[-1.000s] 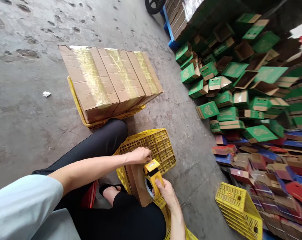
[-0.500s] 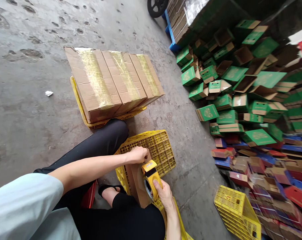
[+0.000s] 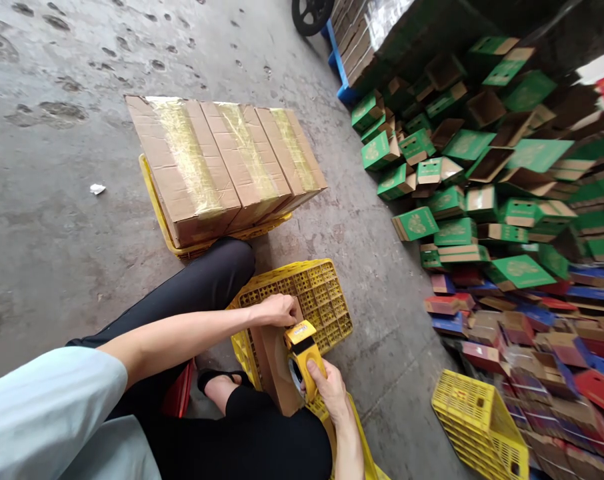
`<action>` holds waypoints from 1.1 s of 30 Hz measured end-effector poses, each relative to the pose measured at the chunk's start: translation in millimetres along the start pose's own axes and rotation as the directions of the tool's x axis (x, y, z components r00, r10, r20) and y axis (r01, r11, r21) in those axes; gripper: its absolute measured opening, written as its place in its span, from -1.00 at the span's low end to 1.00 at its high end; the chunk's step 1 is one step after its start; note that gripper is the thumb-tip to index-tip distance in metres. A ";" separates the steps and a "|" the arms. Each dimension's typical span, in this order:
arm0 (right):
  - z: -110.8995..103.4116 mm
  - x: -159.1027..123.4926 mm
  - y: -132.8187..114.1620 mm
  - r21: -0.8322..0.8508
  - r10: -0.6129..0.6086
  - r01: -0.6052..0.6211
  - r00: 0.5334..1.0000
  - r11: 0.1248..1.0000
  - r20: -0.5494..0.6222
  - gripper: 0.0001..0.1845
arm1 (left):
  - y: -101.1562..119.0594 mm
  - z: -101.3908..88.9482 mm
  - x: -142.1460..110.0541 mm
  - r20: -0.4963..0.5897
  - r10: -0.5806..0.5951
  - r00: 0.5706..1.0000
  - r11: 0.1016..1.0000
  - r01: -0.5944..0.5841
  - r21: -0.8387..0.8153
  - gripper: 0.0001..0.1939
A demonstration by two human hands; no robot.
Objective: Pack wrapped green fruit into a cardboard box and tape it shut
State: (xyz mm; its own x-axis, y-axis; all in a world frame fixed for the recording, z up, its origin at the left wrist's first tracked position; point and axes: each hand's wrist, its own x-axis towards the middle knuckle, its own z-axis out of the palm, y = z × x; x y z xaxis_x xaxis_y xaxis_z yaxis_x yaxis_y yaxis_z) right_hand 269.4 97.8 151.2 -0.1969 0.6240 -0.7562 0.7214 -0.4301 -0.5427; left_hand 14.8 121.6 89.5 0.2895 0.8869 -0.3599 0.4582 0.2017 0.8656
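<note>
My right hand [image 3: 331,389] is wrapped round a yellow tape dispenser [image 3: 306,348], whose roll faces left. The dispenser's head is tilted up and sits close to my left hand [image 3: 278,311]. That hand is curled closed at the far end of a brown cardboard box [image 3: 273,367]; whatever its fingers hold, if anything, is hidden. The box rests on an upturned yellow plastic crate [image 3: 327,293] between my legs. Part of the box is covered by the dispenser and my left forearm.
Three taped cardboard boxes [image 3: 222,163] stand side by side in a yellow crate [image 3: 155,200] beyond my knee. Green cartons [image 3: 452,200] and red and blue cartons [image 3: 522,327] are heaped at right. Another yellow crate [image 3: 475,407] lies nearer. A wheel [image 3: 309,15] stands at the top.
Both hands stay nearly in place. The dispenser and my right hand have shifted slightly left, down at the wrist, since the oldest frame. The view has moved a little.
</note>
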 end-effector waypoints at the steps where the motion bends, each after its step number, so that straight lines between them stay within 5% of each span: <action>1: -0.3 1.0 0.0 0.002 0.004 -0.004 1.000 1.000 0.007 -0.27 | -0.9 0.6 1.2 -0.002 0.007 1.000 1.000 -0.007 0.011 -0.81; 17: -5.3 6.8 1.6 0.007 0.042 -0.043 0.997 0.999 0.059 -0.27 | -8.1 -5.2 3.2 0.014 0.061 0.998 0.996 -0.060 -0.072 -0.84; 27: -5.4 -14.9 0.9 0.007 0.071 -0.071 0.997 0.997 0.008 -0.30 | -8.2 -36.3 -1.0 -0.030 0.021 0.999 0.997 -0.023 -0.074 -0.85; 33: -7.5 -14.7 6.2 0.013 0.109 -0.109 0.994 0.994 0.022 -0.29 | -18.0 -66.7 -8.1 -0.205 -0.032 0.978 0.999 0.035 0.007 -0.80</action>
State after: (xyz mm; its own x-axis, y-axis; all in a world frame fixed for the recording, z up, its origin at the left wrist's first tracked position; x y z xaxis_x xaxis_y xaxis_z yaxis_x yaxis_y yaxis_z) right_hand 281.7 90.8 161.7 -0.1315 0.5589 -0.8188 0.7299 -0.5043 -0.4615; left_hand -51.9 138.5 100.1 0.0957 0.9464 -0.3086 0.4735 0.2295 0.8504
